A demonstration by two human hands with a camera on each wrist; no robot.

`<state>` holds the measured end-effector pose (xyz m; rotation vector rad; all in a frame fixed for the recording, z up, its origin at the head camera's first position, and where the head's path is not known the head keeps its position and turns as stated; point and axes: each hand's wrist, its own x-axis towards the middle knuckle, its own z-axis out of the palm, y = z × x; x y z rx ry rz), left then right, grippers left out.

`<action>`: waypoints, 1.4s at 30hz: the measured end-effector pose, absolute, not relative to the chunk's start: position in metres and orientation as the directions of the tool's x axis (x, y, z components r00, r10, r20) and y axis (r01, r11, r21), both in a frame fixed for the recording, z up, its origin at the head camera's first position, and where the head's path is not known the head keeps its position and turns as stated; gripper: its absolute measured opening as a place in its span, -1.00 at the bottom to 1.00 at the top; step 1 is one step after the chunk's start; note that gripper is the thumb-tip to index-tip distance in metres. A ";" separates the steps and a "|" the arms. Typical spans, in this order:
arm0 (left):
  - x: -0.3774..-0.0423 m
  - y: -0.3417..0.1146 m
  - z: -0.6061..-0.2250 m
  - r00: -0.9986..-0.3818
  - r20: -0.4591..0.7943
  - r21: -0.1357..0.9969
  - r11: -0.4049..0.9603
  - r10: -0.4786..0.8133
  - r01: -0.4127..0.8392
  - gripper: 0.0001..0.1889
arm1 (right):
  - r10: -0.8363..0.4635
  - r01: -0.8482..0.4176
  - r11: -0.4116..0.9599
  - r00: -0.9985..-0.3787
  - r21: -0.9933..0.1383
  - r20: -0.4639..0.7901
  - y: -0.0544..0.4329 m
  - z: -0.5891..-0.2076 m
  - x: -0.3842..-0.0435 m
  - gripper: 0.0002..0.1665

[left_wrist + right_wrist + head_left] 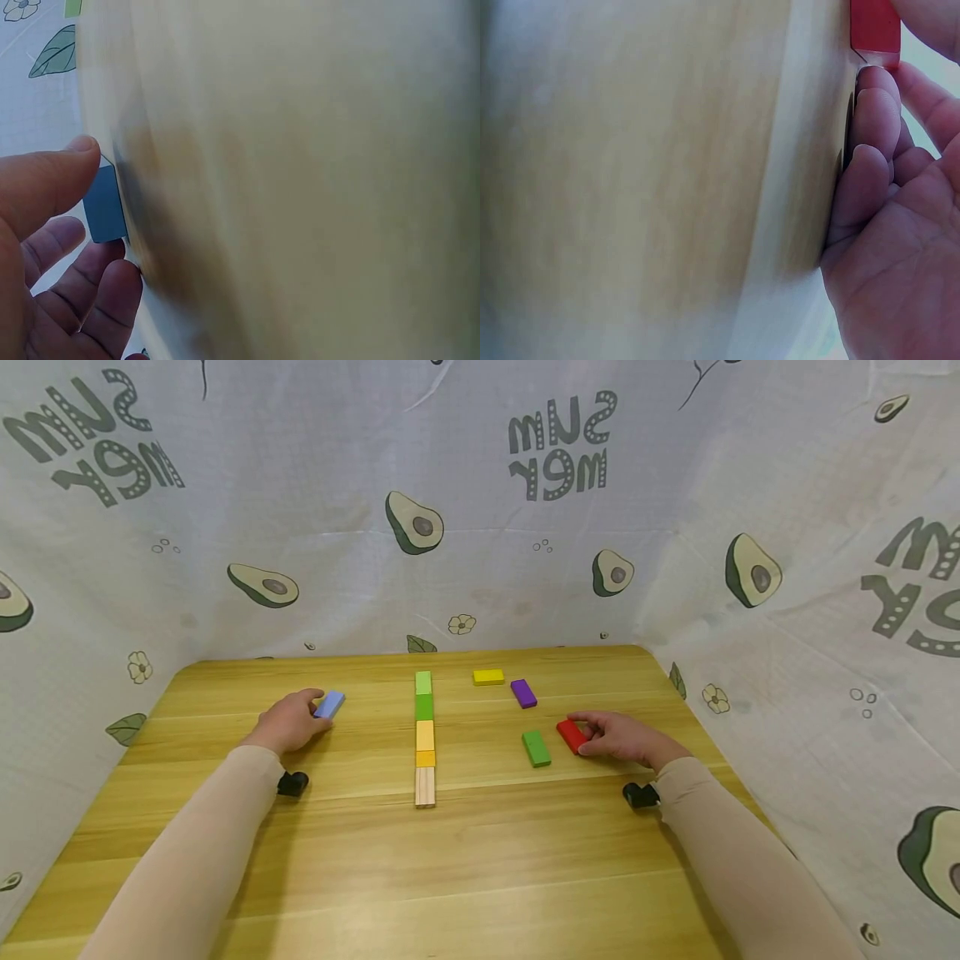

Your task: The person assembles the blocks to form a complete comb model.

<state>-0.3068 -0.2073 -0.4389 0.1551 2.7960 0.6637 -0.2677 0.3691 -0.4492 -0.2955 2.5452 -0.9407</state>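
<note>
Pinching the blue block between thumb and fingers, your left hand was well to the left of the row of blocks, about level with its dark green piece. Your right hand had the red block in a similar narrow grip, well to the right of the row, about level with its pale yellow piece. Whether either block was lifted off the table was hard to tell. Both looked like painted wood, so they were probably light, stiff and hard to break, and a firm squeeze was unlikely to dent them. Their smooth faces might have slipped a little under dry fingertips, and being low and flat, they offered only slim edges to catch. The surest hold was probably at the middle of two opposite sides, fingertips low, so that neither block tipped. To the right of the row lay the green block, the purple block and, near its far end, the yellow block, likely all similar in feel.
</note>
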 end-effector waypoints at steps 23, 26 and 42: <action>-0.306 -0.202 -0.438 -0.962 -0.238 0.447 0.894 0.135 0.015 -0.27 | -0.319 -0.033 0.755 -0.891 -0.655 -0.323 0.368 -0.446 -0.266 -0.10; -0.305 -0.201 -0.436 -0.962 -0.241 0.444 0.896 0.131 0.011 -0.29 | -0.321 -0.034 0.754 -0.890 -0.656 -0.324 0.368 -0.446 -0.267 -0.10; -0.303 -0.203 -0.437 -0.948 -0.285 0.424 0.905 0.144 0.010 -0.20 | -0.328 -0.042 0.756 -0.888 -0.654 -0.322 0.368 -0.446 -0.266 -0.11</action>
